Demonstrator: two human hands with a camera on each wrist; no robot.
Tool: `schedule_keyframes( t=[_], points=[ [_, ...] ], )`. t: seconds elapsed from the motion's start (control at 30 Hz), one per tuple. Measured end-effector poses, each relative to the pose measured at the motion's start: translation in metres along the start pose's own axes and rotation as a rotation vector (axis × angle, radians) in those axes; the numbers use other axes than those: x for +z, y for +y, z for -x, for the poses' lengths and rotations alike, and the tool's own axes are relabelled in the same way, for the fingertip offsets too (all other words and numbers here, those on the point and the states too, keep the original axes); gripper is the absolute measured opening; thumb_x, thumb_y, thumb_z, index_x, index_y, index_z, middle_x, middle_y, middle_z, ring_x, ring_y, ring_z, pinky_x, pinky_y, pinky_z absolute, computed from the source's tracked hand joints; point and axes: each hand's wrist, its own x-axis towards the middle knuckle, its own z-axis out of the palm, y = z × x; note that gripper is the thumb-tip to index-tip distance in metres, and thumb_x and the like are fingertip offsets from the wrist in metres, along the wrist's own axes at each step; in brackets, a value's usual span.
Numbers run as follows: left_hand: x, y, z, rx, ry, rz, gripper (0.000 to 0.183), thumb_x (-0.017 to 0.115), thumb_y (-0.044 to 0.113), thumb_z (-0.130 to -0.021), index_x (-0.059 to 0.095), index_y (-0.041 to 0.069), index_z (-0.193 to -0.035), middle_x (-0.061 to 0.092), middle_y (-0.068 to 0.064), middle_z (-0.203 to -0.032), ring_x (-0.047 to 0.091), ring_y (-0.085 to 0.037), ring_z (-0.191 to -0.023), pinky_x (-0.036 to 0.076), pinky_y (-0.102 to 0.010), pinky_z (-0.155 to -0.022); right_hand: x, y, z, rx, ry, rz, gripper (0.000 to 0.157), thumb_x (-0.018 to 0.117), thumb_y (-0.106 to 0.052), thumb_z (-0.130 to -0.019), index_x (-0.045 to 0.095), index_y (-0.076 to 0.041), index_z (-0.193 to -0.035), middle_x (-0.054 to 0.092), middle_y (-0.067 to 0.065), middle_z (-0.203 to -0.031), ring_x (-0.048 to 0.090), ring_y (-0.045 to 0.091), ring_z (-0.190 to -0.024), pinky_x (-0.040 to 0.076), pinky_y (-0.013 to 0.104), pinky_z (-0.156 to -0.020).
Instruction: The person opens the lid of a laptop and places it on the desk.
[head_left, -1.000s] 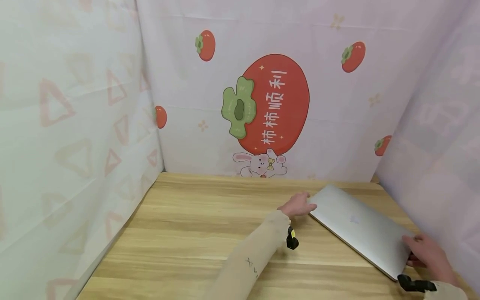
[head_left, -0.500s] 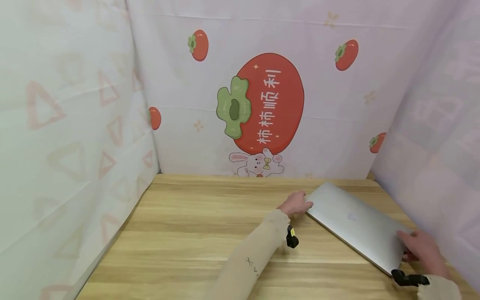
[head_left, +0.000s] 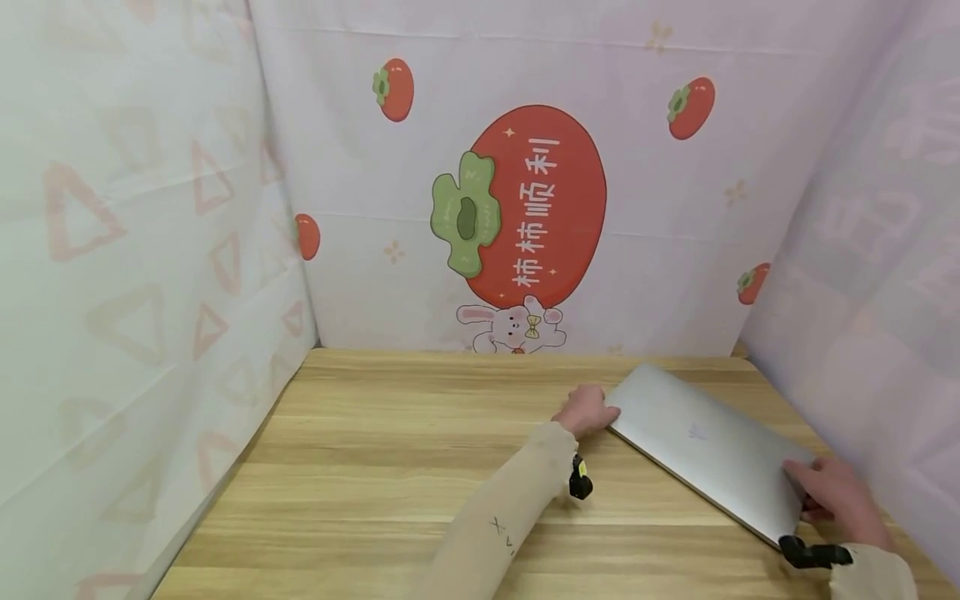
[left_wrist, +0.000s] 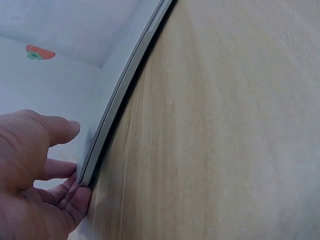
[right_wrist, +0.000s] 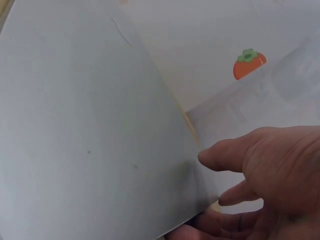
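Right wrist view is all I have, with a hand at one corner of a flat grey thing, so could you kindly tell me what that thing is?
Observer: It is a closed silver laptop, as the head view shows.
Operator: Thank you; might I ask where the person's other hand is?
Observer: The left hand is at the laptop's leftmost corner in the head view.
Operator: And whereabouts on the table does the laptop lie, please?
Observer: It lies slantwise toward the right side of the wood-grain table.
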Motion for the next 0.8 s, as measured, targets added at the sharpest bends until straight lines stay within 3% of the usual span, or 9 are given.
schedule_keyframes(
  t=[0.13,0.23,0.33,0.53,0.6,0.7,0.8],
  points=[
    [0.002,-0.003,-0.001,0.015,0.004,-0.018,0.043,0.065,0.035,-0.082,0.037,0.014,-0.057,0.029,0.003,-0.057,0.033,-0.013,-0.053,0.029,-0.026,-0.044,0.001,0.002,-0.002,0.000,0.002,0.003,0.058,0.048,-0.049,-0.088,0.041,0.008,-0.089,0.049,0.010,-0.067,0.059,0.021,-0.057,0.053,0.035,-0.057],
    [0.004,-0.006,-0.001,0.001,0.011,-0.021,0.041,0.066,0.032,-0.080,0.037,0.015,-0.057,0.028,0.003,-0.056,0.031,-0.013,-0.051,0.028,-0.026,-0.043,0.003,0.002,-0.004,0.004,-0.006,-0.043,0.078,0.052,-0.053,-0.086,0.036,0.018,-0.113,0.048,0.011,-0.070,0.059,0.022,-0.059,0.054,0.037,-0.058],
    [0.001,-0.008,-0.001,-0.015,0.012,0.007,0.039,0.067,0.033,-0.079,0.040,0.016,-0.057,0.032,0.003,-0.056,0.034,-0.012,-0.051,0.031,-0.026,-0.043,0.005,0.000,-0.005,-0.008,-0.004,-0.067,0.090,0.053,-0.055,-0.085,0.024,0.021,-0.124,0.047,0.012,-0.070,0.058,0.022,-0.058,0.054,0.037,-0.058],
    [-0.006,-0.016,0.002,-0.013,0.020,0.082,0.042,0.070,0.033,-0.078,0.037,0.017,-0.057,0.032,0.005,-0.054,0.034,-0.010,-0.047,0.029,-0.024,-0.040,0.009,-0.010,-0.007,-0.038,-0.007,-0.026,0.088,0.050,-0.053,-0.087,0.023,0.022,-0.124,0.045,0.011,-0.069,0.056,0.020,-0.056,0.054,0.036,-0.056],
    [-0.007,-0.018,0.004,-0.017,0.030,0.078,0.041,0.070,0.033,-0.077,0.037,0.017,-0.057,0.032,0.004,-0.055,0.035,-0.010,-0.050,0.029,-0.024,-0.041,0.011,-0.012,-0.009,-0.039,-0.019,-0.022,0.094,0.050,-0.055,-0.086,0.018,0.023,-0.125,0.044,0.011,-0.069,0.056,0.020,-0.056,0.054,0.036,-0.056],
    [-0.009,-0.019,0.007,-0.032,0.038,0.050,0.040,0.070,0.034,-0.076,0.040,0.016,-0.058,0.034,0.003,-0.057,0.036,-0.012,-0.055,0.031,-0.025,-0.044,0.014,-0.015,-0.009,-0.033,-0.023,-0.013,0.087,0.051,-0.055,-0.085,0.023,0.021,-0.117,0.043,0.011,-0.068,0.055,0.020,-0.056,0.053,0.036,-0.056],
    [-0.012,-0.019,0.009,-0.040,0.042,0.014,0.039,0.070,0.036,-0.077,0.042,0.015,-0.059,0.035,0.002,-0.059,0.037,-0.013,-0.059,0.031,-0.026,-0.047,0.016,-0.016,-0.009,-0.029,-0.022,-0.013,0.088,0.051,-0.055,-0.086,0.023,0.021,-0.119,0.043,0.012,-0.069,0.056,0.020,-0.056,0.053,0.036,-0.056]
  ],
)
